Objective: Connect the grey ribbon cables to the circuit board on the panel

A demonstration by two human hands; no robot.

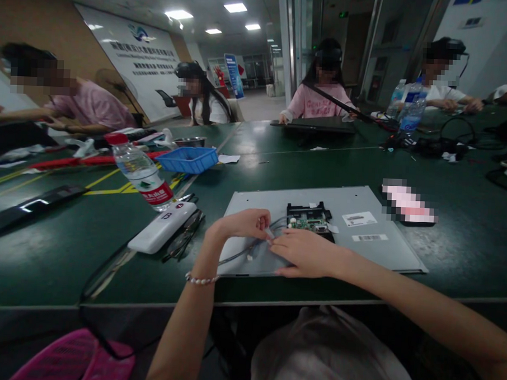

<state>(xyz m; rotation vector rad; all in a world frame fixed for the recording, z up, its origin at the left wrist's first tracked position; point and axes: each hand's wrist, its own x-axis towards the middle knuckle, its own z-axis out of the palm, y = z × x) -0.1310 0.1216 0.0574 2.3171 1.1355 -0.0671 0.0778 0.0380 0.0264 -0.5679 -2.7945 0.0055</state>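
Note:
A flat grey metal panel [385, 253] lies on the green table in front of me, with a green circuit board [308, 223] and a black bracket [305, 208] at its middle. Grey cables [242, 253] run from the board toward the panel's left side. My left hand [246, 222] is closed, pinching a small whitish strip [270, 233] above the cables. From the right, my right hand [303, 252] lies over the panel just below the board. Its fingertips touch the strip's lower end, while the thumb stays apart on the panel's near side.
Left of the panel are a white power bank [163, 228], folded glasses [184, 236], a water bottle [143, 174] and a blue tray [190, 160]. A phone [408, 202] lies to the right. Several people sit around the table; one opposite handles a dark panel [319, 125].

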